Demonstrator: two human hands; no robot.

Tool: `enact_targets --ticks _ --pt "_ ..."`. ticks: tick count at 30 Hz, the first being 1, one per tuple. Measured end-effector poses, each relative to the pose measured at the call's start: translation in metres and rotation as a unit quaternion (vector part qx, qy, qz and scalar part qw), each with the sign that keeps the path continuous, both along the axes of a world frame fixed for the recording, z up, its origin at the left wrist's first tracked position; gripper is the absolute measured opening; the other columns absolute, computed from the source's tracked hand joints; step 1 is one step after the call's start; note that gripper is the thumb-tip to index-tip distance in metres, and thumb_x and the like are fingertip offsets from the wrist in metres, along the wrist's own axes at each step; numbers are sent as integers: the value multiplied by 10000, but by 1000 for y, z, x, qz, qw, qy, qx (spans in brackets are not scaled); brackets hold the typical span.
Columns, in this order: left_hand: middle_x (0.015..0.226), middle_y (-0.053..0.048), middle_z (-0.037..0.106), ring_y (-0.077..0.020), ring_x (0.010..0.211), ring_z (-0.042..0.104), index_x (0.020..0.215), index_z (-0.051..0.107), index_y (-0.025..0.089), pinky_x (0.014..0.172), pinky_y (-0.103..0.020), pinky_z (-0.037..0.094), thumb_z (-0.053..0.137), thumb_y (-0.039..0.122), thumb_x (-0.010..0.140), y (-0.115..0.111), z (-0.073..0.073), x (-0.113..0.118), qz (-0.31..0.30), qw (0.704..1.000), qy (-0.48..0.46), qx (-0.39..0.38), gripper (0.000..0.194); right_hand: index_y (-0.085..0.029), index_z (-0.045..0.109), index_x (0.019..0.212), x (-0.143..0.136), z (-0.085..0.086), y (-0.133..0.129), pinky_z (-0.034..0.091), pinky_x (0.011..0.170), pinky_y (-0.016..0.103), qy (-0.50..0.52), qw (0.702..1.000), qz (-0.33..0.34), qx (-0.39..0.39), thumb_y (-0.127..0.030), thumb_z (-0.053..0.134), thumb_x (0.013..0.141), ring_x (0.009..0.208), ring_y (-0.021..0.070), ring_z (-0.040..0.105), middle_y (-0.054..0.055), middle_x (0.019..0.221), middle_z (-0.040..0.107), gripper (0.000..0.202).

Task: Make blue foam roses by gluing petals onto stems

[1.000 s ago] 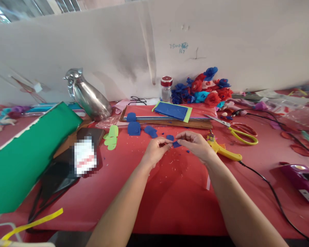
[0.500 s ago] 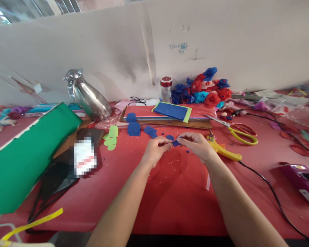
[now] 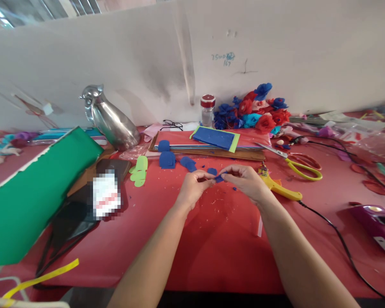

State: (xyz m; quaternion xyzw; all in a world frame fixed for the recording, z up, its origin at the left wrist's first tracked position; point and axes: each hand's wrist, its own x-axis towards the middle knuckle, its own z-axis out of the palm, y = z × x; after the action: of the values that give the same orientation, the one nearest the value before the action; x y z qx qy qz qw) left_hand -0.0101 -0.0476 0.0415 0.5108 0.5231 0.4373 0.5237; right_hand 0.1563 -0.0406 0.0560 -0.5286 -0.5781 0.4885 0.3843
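Observation:
Between both hands, above the red tabletop, is a small blue paper piece [image 3: 219, 178]. My left hand [image 3: 195, 186] pinches its left end, fingers closed. My right hand [image 3: 242, 182] pinches the other end with thumb and forefinger. Just behind the hands lie loose blue petal-shaped pieces [image 3: 188, 163], and further left a stack of them [image 3: 167, 160]. Light green petal-shaped pieces [image 3: 139, 172] rest left of these. Close to my right hand is a yellow glue gun [image 3: 282, 189] with a black cord.
Scissors [image 3: 298, 164] with yellow and red handles lie at the right. Behind stand paper flowers [image 3: 259, 113], a red-lidded jar [image 3: 208, 112] and a steel jug [image 3: 114, 119]. A green board [image 3: 41, 196] and dark pouch [image 3: 80, 209] occupy the left; a purple power strip [image 3: 377, 226] sits far right.
The blue piece between my fingers looks slightly flatter or turned. Both hands stay in nearly the same place, and the view has shifted very slightly.

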Motion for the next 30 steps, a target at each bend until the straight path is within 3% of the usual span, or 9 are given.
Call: enact_targets --ticks 6,9,12,14,18,21,25,30 --pt "714 -11 618 -124 700 535 673 712 172 769 -286 398 702 202 673 -1 6 1 -28 999 -27 2 31 -178 666 746 -1 -2 1 434 661 274 23 1000 -5 6 -351 594 643 683 141 581 15 726 670 213" --pt "647 5 609 -95 621 508 675 707 164 712 -265 392 745 200 639 -1 6 2 -2 990 -126 -62 63 -182 642 802 -3 -3 2 450 678 280 73 996 -55 14 -364 610 647 687 137 592 14 743 667 241" --pt "661 6 625 -75 594 505 709 706 160 676 -248 394 793 205 589 1 3 2 31 961 -247 -121 155 -195 600 796 -8 -7 1 463 718 291 103 990 -91 29 -363 599 664 723 145 608 15 755 664 214" --pt "697 3 641 -72 621 528 707 696 158 680 -237 399 811 194 566 3 0 3 48 941 -306 -137 186 -194 602 803 -15 -12 -1 465 743 304 86 994 -68 26 -349 600 665 763 160 619 30 790 676 208" --pt "708 3 646 -81 665 560 687 674 156 680 -225 407 818 191 555 4 -3 5 67 913 -366 -168 199 -183 625 890 -32 -21 -8 466 796 328 79 996 42 17 -332 623 681 853 190 642 64 901 702 256" --pt "683 5 636 -82 649 553 679 670 156 652 -222 402 827 193 533 3 -3 7 73 908 -372 -179 217 -183 621 848 -40 -25 -10 475 774 321 105 992 60 28 -362 615 712 803 182 648 50 847 701 225" --pt "728 -17 659 -101 652 546 720 704 156 636 -244 387 842 241 489 4 0 4 70 926 -331 -166 282 -180 633 777 -39 -25 -8 480 713 303 103 993 38 32 -405 578 742 690 161 633 23 706 677 235" --pt "736 -17 670 -123 701 542 719 717 187 734 -274 386 810 278 525 5 1 -4 147 965 -203 -81 233 -178 667 772 -33 -25 -5 477 651 281 52 998 12 39 -406 576 739 619 148 611 15 626 652 248"
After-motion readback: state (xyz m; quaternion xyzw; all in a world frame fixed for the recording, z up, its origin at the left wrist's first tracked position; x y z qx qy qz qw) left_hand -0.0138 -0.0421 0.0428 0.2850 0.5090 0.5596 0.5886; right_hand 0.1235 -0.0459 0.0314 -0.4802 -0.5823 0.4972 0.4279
